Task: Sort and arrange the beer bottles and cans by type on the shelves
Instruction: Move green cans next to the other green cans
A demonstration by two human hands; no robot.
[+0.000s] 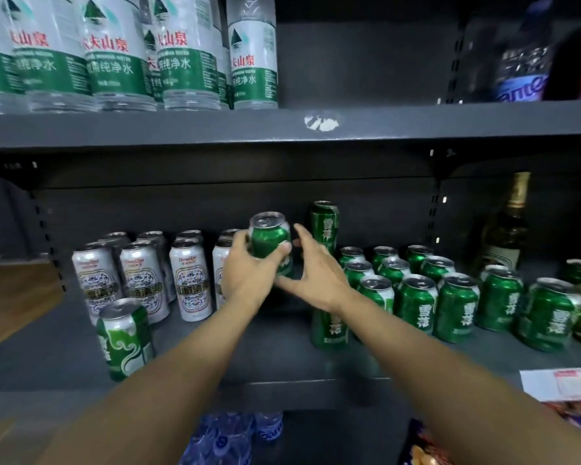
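- The left hand (pixel 249 275) grips a short green beer can (pixel 271 243) from its left side, the fingers curled around the smooth metal body and the thumb across the front; the can is lifted above the shelf board and leans a little.
- The right hand (pixel 317 273) is beside this same can on its right, with the fingers spread and only softly bent; the thumb seems to touch the lower part of the can, but I cannot tell if it really holds it.
- The landmark is the held green can. Just behind it to the right stands a tall slim green can (pixel 326 226), and a second tall green can (pixel 329 325) stands lower right, partly hidden by the right forearm.
- Further right of the held can is a group of short green cans (pixel 416 297) in close rows, round, shiny, with silver tops and white characters.
- Left of the held can are the white and silver cans (pixel 141 280) with a patterned blue label, also in rows, upright.
- Lower left of it, apart from the others and near the shelf front edge, stands one green and white can (pixel 125 338).
- Far right of it is a dark glass bottle (pixel 507 233) with gold foil on the neck.
- Above it, on the upper dark metal shelf (pixel 282 124), stand clear plastic water bottles (pixel 121 52) with green labels and ribbed bottoms.
- Below it, under the shelf front, blue-labelled plastic bottles (pixel 228 437) are seen, blurred.
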